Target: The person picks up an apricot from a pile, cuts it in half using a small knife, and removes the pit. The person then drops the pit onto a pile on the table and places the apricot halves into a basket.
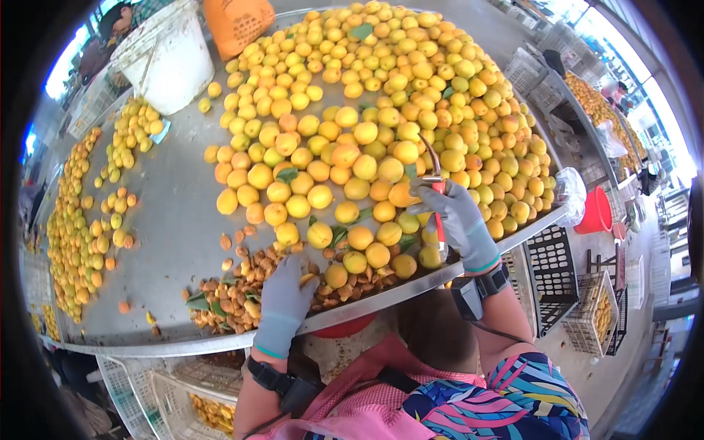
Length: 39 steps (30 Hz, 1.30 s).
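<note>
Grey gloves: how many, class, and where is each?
2: one on the left hand, at the brown pits; one on the right hand, holding the red-handled tool. Others may be hidden.

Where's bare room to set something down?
Bare: metal table between the left-side fruit and main fruit pile, nearer than the white bucket. Crowded: that pile around the right hand, and brown pits at the left hand.

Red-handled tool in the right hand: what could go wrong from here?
The curved metal end of the red-handled tool in the right hand sits among whole yellow fruit, so it could nick some. Fruit close to the front rim might roll over it if nudged. The left hand, at the brown pits, could push them in among the fruit alongside.
</note>
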Each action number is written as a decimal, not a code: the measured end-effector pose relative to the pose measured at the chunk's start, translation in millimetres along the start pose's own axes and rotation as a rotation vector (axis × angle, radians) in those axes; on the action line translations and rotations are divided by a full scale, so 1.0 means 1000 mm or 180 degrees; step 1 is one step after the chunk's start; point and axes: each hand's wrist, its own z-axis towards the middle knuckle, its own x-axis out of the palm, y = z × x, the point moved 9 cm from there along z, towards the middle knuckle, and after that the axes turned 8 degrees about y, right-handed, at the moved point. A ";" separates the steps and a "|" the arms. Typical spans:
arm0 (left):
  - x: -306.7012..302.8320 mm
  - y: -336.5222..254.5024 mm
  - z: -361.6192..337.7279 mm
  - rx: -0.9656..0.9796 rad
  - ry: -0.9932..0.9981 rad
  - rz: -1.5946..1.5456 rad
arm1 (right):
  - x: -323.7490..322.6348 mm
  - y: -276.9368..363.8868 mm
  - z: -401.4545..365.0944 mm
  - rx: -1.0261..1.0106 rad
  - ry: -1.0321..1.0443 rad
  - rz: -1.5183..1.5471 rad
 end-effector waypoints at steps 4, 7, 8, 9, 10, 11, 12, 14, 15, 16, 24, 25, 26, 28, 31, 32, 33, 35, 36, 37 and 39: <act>-0.012 0.013 -0.002 0.0134 -0.0355 -0.0467 | -0.003 -0.002 0.009 0.0070 -0.0059 0.0161; -0.018 0.028 -0.002 -0.0112 -0.0397 -0.0951 | 0.013 -0.002 0.011 0.0207 0.0023 0.0136; -0.019 0.026 -0.003 -0.0116 -0.0395 -0.0948 | 0.022 -0.002 0.013 0.0248 0.0135 0.0133; -0.021 0.024 -0.004 0.0028 -0.0494 -0.1542 | 0.028 0.000 0.016 0.0221 0.0136 -0.0009; -0.025 0.024 -0.006 0.0175 -0.0596 -0.2135 | 0.034 0.002 0.020 0.0220 0.0145 -0.0010; -0.030 0.025 -0.008 0.0170 -0.0607 -0.2134 | 0.041 0.008 0.023 0.0214 0.0156 -0.0230; -0.044 0.027 -0.013 0.0248 -0.0818 -0.1896 | 0.048 0.013 0.027 0.0211 0.0171 -0.0451; -0.066 0.036 -0.026 0.0296 -0.1046 -0.1659 | 0.056 0.016 0.044 0.0110 0.0178 -0.0459; -0.079 0.052 -0.039 0.0152 -0.1343 -0.1833 | 0.059 0.023 0.052 -0.0035 0.0090 -0.0758; -0.090 0.070 -0.054 -0.0014 -0.1655 -0.1995 | 0.064 0.030 0.061 -0.0177 0.0026 -0.1052; -0.067 0.252 -0.300 -0.2311 -0.4093 -0.3188 | 0.099 0.014 0.108 0.0014 0.0156 -0.1565; -0.054 0.265 -0.335 -0.2456 -0.4480 -0.3410 | 0.099 0.014 0.109 0.0034 0.0065 -0.1702; -0.037 0.275 -0.369 -0.2565 -0.4837 -0.3654 | 0.096 0.011 0.115 0.0122 0.0086 -0.1901; -0.005 0.302 -0.428 -0.2900 -0.5134 -0.3774 | 0.101 0.008 0.120 0.0231 0.0130 -0.2131; 0.052 0.336 -0.496 -0.3397 -0.5400 -0.3919 | 0.100 0.012 0.123 0.0389 -0.0065 -0.2667; 0.065 0.337 -0.514 -0.3587 -0.5438 -0.3874 | 0.102 0.011 0.127 0.0375 -0.0001 -0.2692; 0.065 0.330 -0.515 -0.3126 -0.5308 -0.3739 | 0.106 0.006 0.127 0.0514 0.0088 -0.2697; 0.091 0.335 -0.530 -0.3269 -0.5423 -0.3912 | 0.114 -0.001 0.127 0.0760 0.0125 -0.2870; 0.107 0.340 -0.537 -0.3368 -0.5483 -0.4092 | 0.121 -0.004 0.126 0.0765 0.0160 -0.2907; 0.118 0.345 -0.548 -0.3428 -0.5513 -0.4101 | 0.130 -0.008 0.124 0.0705 0.0334 -0.2918; 0.078 0.346 -0.554 -0.3291 -0.4210 -0.1536 | 0.139 -0.019 0.124 0.0657 0.0568 -0.2974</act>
